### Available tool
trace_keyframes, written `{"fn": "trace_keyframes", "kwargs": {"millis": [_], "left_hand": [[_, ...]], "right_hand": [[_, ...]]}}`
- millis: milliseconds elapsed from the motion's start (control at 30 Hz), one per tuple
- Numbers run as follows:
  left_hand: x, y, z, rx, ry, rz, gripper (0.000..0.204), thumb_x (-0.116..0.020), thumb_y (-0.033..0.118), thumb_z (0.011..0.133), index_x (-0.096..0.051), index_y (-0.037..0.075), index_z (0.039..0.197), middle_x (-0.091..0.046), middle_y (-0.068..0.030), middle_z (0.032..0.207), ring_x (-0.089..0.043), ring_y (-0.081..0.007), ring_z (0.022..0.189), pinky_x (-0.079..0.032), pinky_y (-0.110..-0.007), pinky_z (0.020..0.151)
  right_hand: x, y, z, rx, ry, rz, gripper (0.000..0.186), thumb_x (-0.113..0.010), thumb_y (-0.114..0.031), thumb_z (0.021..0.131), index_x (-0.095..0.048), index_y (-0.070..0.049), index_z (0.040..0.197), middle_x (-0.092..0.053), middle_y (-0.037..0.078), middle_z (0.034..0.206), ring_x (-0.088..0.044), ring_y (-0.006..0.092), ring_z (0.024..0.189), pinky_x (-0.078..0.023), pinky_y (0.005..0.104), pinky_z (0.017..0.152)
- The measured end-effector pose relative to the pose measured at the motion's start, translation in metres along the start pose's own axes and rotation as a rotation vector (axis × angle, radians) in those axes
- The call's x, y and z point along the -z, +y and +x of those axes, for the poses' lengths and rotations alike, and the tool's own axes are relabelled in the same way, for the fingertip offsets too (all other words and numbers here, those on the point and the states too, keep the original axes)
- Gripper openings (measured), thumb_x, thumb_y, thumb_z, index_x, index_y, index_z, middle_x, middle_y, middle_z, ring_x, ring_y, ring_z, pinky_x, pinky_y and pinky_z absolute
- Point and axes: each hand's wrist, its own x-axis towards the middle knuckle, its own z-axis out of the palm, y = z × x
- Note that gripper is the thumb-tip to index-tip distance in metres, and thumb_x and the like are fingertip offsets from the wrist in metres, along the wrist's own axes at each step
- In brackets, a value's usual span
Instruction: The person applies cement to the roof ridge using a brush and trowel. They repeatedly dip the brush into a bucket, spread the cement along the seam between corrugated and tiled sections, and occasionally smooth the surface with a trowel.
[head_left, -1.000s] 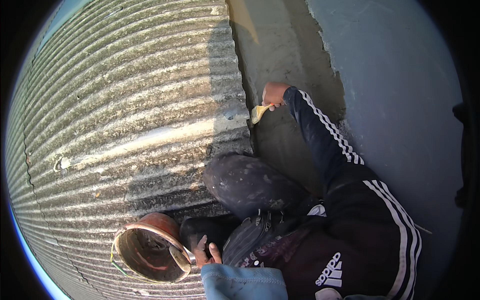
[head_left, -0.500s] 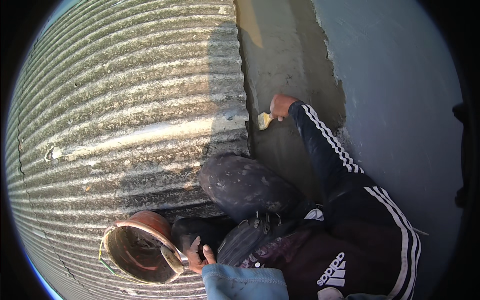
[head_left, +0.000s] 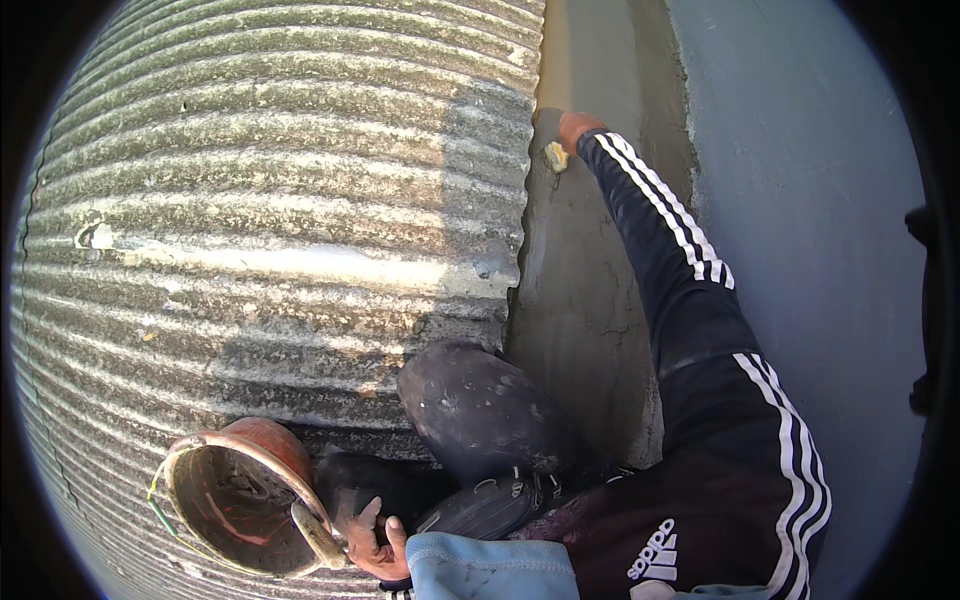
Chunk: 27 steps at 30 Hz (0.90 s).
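Observation:
My right hand (head_left: pixel 579 131) is stretched far ahead, closed on a paintbrush (head_left: pixel 556 156) with pale yellowish bristles. The brush's tip is at the smooth wet grey strip (head_left: pixel 575 250) that runs beside the ragged edge of the corrugated roofing (head_left: pixel 300 200). Near my lap, my left hand (head_left: pixel 376 545) has its thumb and a finger apart, with no held thing showing; its other fingers are partly hidden. Right beside it is a worn orange bucket (head_left: pixel 270 445), tilted, with grey residue inside. A tool's rounded handle (head_left: pixel 318 537) lies across the bucket's rim.
A plain blue-grey surface (head_left: pixel 800 220) borders the wet strip on the right, with a rough edge between them. My bent knee (head_left: pixel 485 400) in dark, spattered trousers is by the roofing's edge. A green and yellow bucket handle (head_left: pixel 160 510) hangs at the bucket's left.
My right hand has moved the brush farther ahead along the grey strip, and the arm is straighter. The whole view has shifted a little. My left hand stays beside the bucket.

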Motion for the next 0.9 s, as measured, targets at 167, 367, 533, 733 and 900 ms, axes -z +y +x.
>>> {"fn": "trace_keyframes", "kwargs": {"millis": [167, 367, 533, 733, 900], "left_hand": [[0.001, 0.002, 0.0, 0.071, -0.049, -0.092, 0.043, -0.073, 0.043, 0.096, -0.076, 0.002, 0.11, -0.067, -0.0121, 0.084, -0.06, -0.0229, 0.07, -0.048, -0.035, 0.069], [0.002, 0.002, 0.002, 0.084, -0.074, -0.11, 0.044, -0.073, 0.043, 0.096, -0.076, 0.002, 0.11, -0.068, -0.0137, 0.088, -0.063, -0.0245, 0.075, -0.05, -0.036, 0.072], [0.001, 0.001, 0.003, 0.092, -0.086, -0.123, 0.044, -0.073, 0.042, 0.095, -0.076, 0.001, 0.111, -0.069, -0.015, 0.091, -0.064, -0.0259, 0.079, -0.051, -0.036, 0.075], [0.001, 0.0, 0.005, 0.096, -0.097, -0.119, 0.044, -0.073, 0.042, 0.095, -0.076, 0.001, 0.111, -0.071, -0.0165, 0.095, -0.067, -0.0276, 0.084, -0.052, -0.037, 0.078], [0.0, -0.002, 0.002, 0.141, -0.103, -0.112, 0.045, -0.074, 0.042, 0.094, -0.076, 0.001, 0.112, -0.072, -0.0178, 0.098, -0.069, -0.029, 0.088, -0.053, -0.038, 0.08]], "right_hand": [[0.008, 0.017, 0.033, -0.176, 0.29, 0.148, 0.033, -0.05, -0.016, 0.101, -0.077, -0.007, 0.118, -0.073, 0.018, 0.126, -0.07, 0.036, 0.118, -0.056, 0.0468, 0.101], [-0.019, 0.007, 0.007, -0.044, 0.217, 0.1, 0.032, -0.051, -0.018, 0.101, -0.077, -0.008, 0.118, -0.071, 0.021, 0.123, -0.069, 0.0359, 0.119, -0.055, 0.0469, 0.102], [-0.031, -0.016, -0.076, 0.148, 0.023, 0.071, 0.022, -0.064, -0.009, 0.089, -0.079, -0.004, 0.103, -0.076, 0.022, 0.106, -0.074, 0.0404, 0.101, -0.059, 0.05, 0.09], [-0.032, -0.015, -0.081, 0.318, -0.386, 0.1, 0.022, -0.079, -0.002, 0.064, -0.083, -0.005, 0.086, -0.077, 0.02, 0.087, -0.076, 0.0392, 0.082, -0.058, 0.0493, 0.072], [0.002, 0.014, 0.032, 0.228, -0.246, 0.096, 0.011, -0.07, -0.007, 0.07, -0.08, -0.011, 0.069, -0.076, 0.006, 0.071, -0.073, 0.0243, 0.07, -0.056, 0.0392, 0.066]]}}
